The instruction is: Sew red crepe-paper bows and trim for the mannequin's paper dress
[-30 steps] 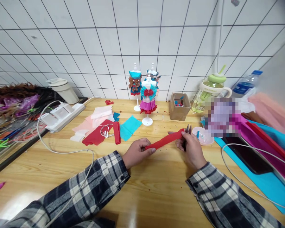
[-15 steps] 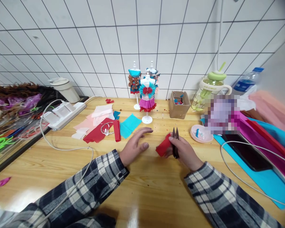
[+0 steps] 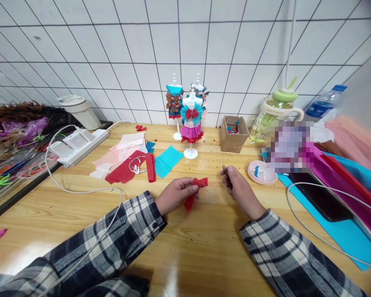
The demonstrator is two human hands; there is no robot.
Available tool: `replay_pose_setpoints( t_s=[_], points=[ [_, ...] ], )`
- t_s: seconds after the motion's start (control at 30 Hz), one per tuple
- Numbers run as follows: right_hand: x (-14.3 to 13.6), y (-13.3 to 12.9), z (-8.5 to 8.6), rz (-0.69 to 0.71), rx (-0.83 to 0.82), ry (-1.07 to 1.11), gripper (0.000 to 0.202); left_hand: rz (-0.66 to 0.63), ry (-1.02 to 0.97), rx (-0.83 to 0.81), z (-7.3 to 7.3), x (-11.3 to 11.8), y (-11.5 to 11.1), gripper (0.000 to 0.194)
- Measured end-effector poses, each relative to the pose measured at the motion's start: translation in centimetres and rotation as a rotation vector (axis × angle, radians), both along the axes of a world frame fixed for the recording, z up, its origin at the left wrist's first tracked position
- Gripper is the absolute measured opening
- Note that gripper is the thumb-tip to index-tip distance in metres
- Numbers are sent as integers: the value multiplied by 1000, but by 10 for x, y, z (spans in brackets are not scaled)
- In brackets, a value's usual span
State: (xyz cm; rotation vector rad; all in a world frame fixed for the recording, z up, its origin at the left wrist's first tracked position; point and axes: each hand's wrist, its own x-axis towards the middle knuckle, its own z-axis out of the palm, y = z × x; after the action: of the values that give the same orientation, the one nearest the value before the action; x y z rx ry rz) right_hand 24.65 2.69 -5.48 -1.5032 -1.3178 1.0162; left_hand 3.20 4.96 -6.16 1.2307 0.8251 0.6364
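My left hand (image 3: 178, 193) pinches a piece of red crepe paper (image 3: 190, 201) between thumb and fingers, above the wooden table (image 3: 191, 255). To its right, my right hand (image 3: 239, 187) is closed around small dark scissors (image 3: 225, 175), whose blades point up and away from me. The two hands are apart. Beyond them stands a small white dress form (image 3: 191, 153) wearing a blue ruffle, a red bow and a pink skirt. Two more dressed forms are behind it, one in blue and brown (image 3: 174, 105). Left of these lie a blue sheet (image 3: 168, 161) and red paper pieces (image 3: 122, 171).
A cardboard box (image 3: 234, 138) with scraps and a pink dish (image 3: 262, 172) stand to the right. Behind are a drink bottle (image 3: 270, 119) and a phone (image 3: 323, 198) on coloured sheets. A power strip (image 3: 80, 146) sits left, its white cable (image 3: 80, 192) crossing my left sleeve.
The red crepe paper has passed from my right hand to my left, which was open before. My right hand still holds the scissors, now turned more edge-on.
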Motion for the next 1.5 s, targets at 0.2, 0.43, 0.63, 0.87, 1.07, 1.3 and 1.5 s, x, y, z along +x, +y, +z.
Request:
replay_pose_setpoints(
  t_s=[0.2, 0.43, 0.63, 0.87, 1.07, 1.3, 1.5],
  points=[
    [-8, -10, 3, 293, -322, -123, 58, 85, -74, -25, -4, 2, 2, 40],
    [-19, -14, 0, 315, -147, -309, 60, -14, 1, 75, -4, 3, 0, 32],
    [-18, -13, 0, 327, -85, -395, 57, -28, 17, 85, -5, 3, 0, 31],
    [-19, -12, -1, 362, -52, -438, 53, -88, 24, 110, -3, 5, -2, 32],
    [-19, -12, -1, 378, -22, -441, 49, -78, 44, 95, -4, 5, -2, 35],
    [-19, -12, -4, 371, -15, -439, 49, -67, 49, 91, -3, 5, -3, 37],
    [-23, -14, -4, 354, -45, -389, 52, -64, 49, 104, -3, 6, -4, 37]
  ],
)
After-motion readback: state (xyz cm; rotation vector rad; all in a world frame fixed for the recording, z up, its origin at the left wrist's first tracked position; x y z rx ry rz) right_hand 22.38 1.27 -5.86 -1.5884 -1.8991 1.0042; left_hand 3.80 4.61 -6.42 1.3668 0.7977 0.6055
